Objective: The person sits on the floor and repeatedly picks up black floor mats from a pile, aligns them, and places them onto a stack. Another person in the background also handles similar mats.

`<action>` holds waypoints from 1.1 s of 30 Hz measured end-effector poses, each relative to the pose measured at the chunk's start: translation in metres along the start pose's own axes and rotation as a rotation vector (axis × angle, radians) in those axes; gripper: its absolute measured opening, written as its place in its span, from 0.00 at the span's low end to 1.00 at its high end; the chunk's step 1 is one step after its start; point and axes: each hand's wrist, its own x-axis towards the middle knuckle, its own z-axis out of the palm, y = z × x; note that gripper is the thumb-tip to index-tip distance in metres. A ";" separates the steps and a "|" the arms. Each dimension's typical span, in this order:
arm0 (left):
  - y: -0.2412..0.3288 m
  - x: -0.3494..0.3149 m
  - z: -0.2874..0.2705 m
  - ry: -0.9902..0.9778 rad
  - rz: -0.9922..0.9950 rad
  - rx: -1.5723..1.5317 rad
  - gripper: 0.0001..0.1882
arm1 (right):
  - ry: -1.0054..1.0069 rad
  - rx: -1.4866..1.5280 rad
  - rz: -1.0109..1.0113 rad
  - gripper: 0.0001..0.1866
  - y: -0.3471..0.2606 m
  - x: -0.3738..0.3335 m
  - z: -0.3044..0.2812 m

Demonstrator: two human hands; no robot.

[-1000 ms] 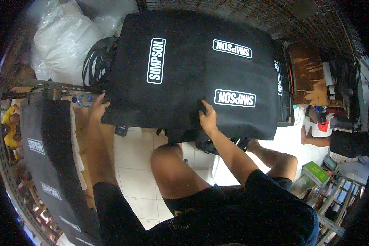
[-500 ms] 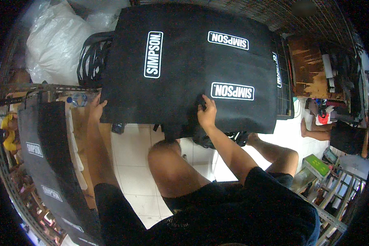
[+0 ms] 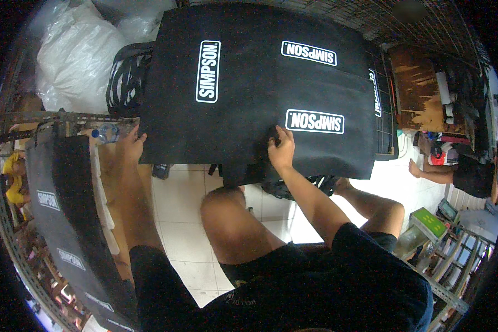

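A large black fabric sheet (image 3: 232, 122) with white-bordered printed labels lies in front of me, spread over a rack-like support. My right hand (image 3: 283, 149) rests near its front middle, beside the lower label. Its thumb and fingers are closed, pinching a small dark fold of the fabric. At the sheet's front left corner is my left hand (image 3: 134, 146), its thumb against the fabric edge. Motion blurs its fingers, and whether they grip the edge is unclear. Just past those fingers lies a clear plastic bottle (image 3: 108, 133) with a blue cap.
White plastic bags (image 3: 74, 61) bulge at the back left, next to looped black straps (image 3: 124, 80). More printed black fabric (image 3: 66, 221) hangs along a metal shelf on the left. At right are a worn wooden board (image 3: 418, 88), a green box (image 3: 428, 224) and another person's arm or leg (image 3: 434, 171).
The sheet's left side has shifted slightly right and away from me, along with my left hand. My right hand has moved a little the same way, still pinching.
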 end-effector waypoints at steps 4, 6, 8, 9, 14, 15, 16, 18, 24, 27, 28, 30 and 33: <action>-0.011 0.007 0.000 0.037 0.046 0.090 0.26 | -0.001 0.007 -0.014 0.18 0.002 -0.009 -0.001; -0.018 0.010 -0.001 0.071 0.061 0.205 0.27 | -0.001 -0.015 -0.026 0.17 0.003 -0.012 -0.002; -0.018 0.011 0.000 0.065 0.062 0.184 0.27 | 0.013 -0.050 -0.036 0.15 0.005 -0.014 -0.003; -0.019 0.011 0.000 0.063 0.062 0.174 0.28 | 0.016 -0.045 -0.033 0.15 0.007 -0.015 -0.002; -0.024 0.011 0.001 0.039 0.062 -0.001 0.27 | 0.009 -0.002 -0.029 0.11 0.011 -0.015 -0.002; -0.029 0.011 0.000 0.034 0.053 -0.095 0.27 | 0.008 -0.012 -0.044 0.11 0.011 -0.015 -0.002; -0.020 0.009 0.002 0.038 0.030 -0.022 0.26 | 0.014 -0.027 -0.050 0.11 0.011 -0.015 -0.002; 0.011 -0.001 0.005 0.049 -0.010 0.125 0.26 | 0.025 -0.046 -0.043 0.11 0.013 -0.015 -0.003; 0.001 -0.001 0.002 0.042 0.105 0.106 0.25 | 0.022 -0.071 -0.057 0.12 0.017 -0.012 -0.005; -0.004 0.002 0.005 0.032 0.041 0.061 0.24 | 0.031 -0.071 -0.070 0.12 0.016 -0.012 -0.005; -0.009 0.003 0.006 0.026 0.039 0.025 0.25 | 0.029 -0.072 -0.068 0.12 0.014 -0.012 -0.006; -0.017 0.006 0.006 0.014 0.035 -0.045 0.25 | 0.023 -0.066 -0.071 0.11 0.011 -0.012 -0.007; -0.023 0.008 0.005 0.009 0.173 -0.005 0.25 | 0.026 -0.071 -0.103 0.11 0.012 -0.012 -0.010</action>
